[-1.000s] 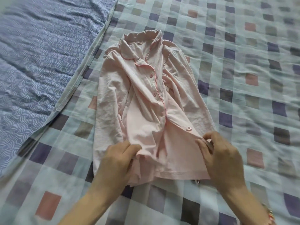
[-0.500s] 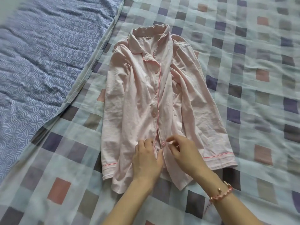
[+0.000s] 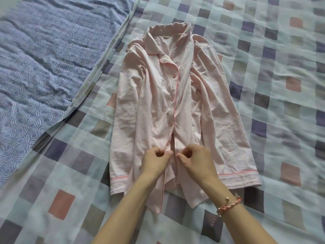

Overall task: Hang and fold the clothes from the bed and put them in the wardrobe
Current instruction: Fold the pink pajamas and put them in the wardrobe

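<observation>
A pale pink pyjama shirt (image 3: 158, 95) with red piping lies face up on the bed, collar at the far end, both sleeves laid down along its sides. Most of its front buttons look fastened. My left hand (image 3: 154, 160) pinches the left front edge near the bottom of the placket. Right beside it, my right hand (image 3: 195, 161) pinches the opposite front edge. The two hands almost touch over the lowest button area, and the hem below them falls open.
The bed is covered by a light blue checked quilt (image 3: 274, 110) with purple, grey and pink squares. A blue blanket with a white wave pattern (image 3: 44, 64) lies along the left side. A pink bracelet (image 3: 228, 206) sits on my right wrist.
One second ago the hands held the hem, with the shirt front bunched. The front was then laid flat, and both hands now pinch the two front edges near the lowest button.
</observation>
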The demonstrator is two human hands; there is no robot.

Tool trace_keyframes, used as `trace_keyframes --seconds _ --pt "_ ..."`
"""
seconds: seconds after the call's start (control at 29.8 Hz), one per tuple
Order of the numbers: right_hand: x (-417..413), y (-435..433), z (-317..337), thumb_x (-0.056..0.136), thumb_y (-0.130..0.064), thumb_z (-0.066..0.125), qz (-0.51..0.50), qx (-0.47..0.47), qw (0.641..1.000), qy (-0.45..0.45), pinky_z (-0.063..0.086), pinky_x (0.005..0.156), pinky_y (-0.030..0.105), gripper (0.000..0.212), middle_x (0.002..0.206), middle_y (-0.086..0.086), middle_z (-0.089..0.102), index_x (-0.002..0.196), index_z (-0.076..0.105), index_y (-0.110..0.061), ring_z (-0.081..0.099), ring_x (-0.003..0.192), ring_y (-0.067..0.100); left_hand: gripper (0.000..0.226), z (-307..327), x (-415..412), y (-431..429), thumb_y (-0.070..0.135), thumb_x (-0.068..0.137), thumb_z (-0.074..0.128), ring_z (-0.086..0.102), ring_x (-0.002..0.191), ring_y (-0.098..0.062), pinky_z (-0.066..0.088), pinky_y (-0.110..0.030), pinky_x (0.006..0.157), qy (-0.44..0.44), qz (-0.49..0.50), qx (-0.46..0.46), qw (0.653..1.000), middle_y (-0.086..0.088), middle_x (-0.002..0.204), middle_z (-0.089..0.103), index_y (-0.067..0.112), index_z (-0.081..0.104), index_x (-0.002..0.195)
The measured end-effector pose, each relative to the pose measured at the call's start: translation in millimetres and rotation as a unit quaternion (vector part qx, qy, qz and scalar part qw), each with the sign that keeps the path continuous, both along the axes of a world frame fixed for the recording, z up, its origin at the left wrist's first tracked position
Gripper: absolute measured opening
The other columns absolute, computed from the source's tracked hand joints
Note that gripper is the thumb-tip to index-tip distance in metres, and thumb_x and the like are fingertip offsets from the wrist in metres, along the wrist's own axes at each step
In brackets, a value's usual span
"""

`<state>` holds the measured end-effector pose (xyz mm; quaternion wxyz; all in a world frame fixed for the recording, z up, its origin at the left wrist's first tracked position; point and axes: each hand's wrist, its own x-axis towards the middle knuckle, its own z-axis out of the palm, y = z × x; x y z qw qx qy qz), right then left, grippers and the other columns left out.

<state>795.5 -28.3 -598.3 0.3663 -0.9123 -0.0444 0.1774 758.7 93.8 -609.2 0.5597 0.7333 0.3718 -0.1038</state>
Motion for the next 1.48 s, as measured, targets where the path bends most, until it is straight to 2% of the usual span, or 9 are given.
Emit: trace_keyframes --seconds 0.1,0.17,0.4,0.6,0.71,0.81,0.97,1.31,1.48 --pt "-2 1 6 0.074 -0.012 0.073 -0.107 0.134 0.979 0.111 0.053 0.06 0.035 0.01 0.06 0.008 0.067 0.066 0.068 -0.008 0.063 0.057 0.019 0.018 0 -8 -2 0.019 0.085 0.067 0.058 0.077 -0.022 0.047 -0.034 0.074 0.019 0.08 -0.188 0.979 -0.014 0.079 0.064 0.002 0.064 0.079" --pt "-5 -1 6 0.076 -0.01 0.073 -0.103 0.141 0.979 0.11 0.052 0.062 0.031 0.009 0.063 0.007 0.068 0.069 0.069 -0.008 0.062 0.06 0.016 0.023 0 -13 -5 0.025 0.084 0.068 0.055 0.076 -0.025 0.046 -0.036 0.073 0.035 0.096 -0.234 0.967 -0.017 0.081 0.06 0.001 0.065 0.084" --pt "-15 -9 6 0.081 -0.007 0.066 -0.066 0.139 0.987 0.051 0.045 0.064 0.01 0.011 0.071 -0.005 0.066 0.073 0.067 -0.015 0.06 0.07 0.004 0.022 10 -18 -24 0.012 0.091 0.059 0.056 0.053 -0.002 0.046 -0.014 0.049 -0.05 0.089 -0.152 0.983 -0.002 0.063 0.063 0.008 0.067 0.071" --pt "-17 -12 6 0.081 -0.005 0.067 -0.063 0.16 0.984 0.043 0.048 0.072 0.015 0.011 0.074 -0.008 0.07 0.079 0.074 -0.014 0.063 0.076 0.005 0.014 4 -26 -35 0.016 0.088 0.063 0.066 0.08 -0.019 0.052 -0.037 0.079 -0.089 0.104 -0.113 0.984 -0.012 0.081 0.072 0.009 0.073 0.082" --pt "-18 -13 3 0.081 -0.008 0.068 -0.084 0.165 0.981 0.049 0.05 0.069 0.019 0.01 0.071 -0.005 0.068 0.075 0.07 -0.016 0.062 0.069 0.005 0.016 4 -25 -37 0.016 0.089 0.062 0.067 0.081 -0.019 0.053 -0.036 0.077 -0.074 0.113 -0.121 0.983 -0.01 0.081 0.073 0.005 0.073 0.084" --pt "-16 -15 1 0.08 -0.005 0.069 -0.115 0.209 0.967 0.09 0.051 0.065 0.025 0.014 0.066 0.0 0.066 0.07 0.068 -0.015 0.061 0.062 0.009 0.029 5 -20 -30 0.017 0.094 0.053 0.065 0.072 -0.02 0.053 -0.032 0.072 -0.053 0.13 -0.216 0.966 -0.014 0.076 0.07 -0.003 0.069 0.079" --pt "-14 -18 7 0.082 0.001 0.066 -0.144 0.295 0.932 0.154 0.051 0.06 0.017 0.019 0.064 0.004 0.066 0.068 0.066 -0.011 0.061 0.058 0.007 0.01 16 -16 -17 0.0 0.083 0.061 0.07 0.071 -0.016 0.056 -0.021 0.065 -0.039 0.059 -0.35 0.934 -0.014 0.077 0.072 -0.005 0.068 0.088" --pt "-20 -16 6 0.091 -0.003 0.055 -0.132 0.29 0.934 0.16 0.05 0.068 0.017 0.025 0.071 0.0 0.069 0.073 0.069 -0.014 0.063 0.07 0.006 0.016 14 -6 -17 0.006 0.073 0.076 0.062 0.056 -0.013 0.054 -0.024 0.058 -0.054 -0.061 -0.092 0.992 -0.007 0.061 0.064 0.007 0.061 0.068" --pt "-26 0 7 0.08 -0.017 0.071 -0.198 0.209 0.953 0.091 0.048 0.066 0.015 0.007 0.072 -0.006 0.067 0.076 0.066 -0.017 0.062 0.068 0.0 0.03 12 -10 -23 0.0 0.075 0.068 0.059 0.062 -0.003 0.049 -0.016 0.063 -0.119 -0.094 0.088 0.985 0.008 0.065 0.062 0.026 0.057 0.064"
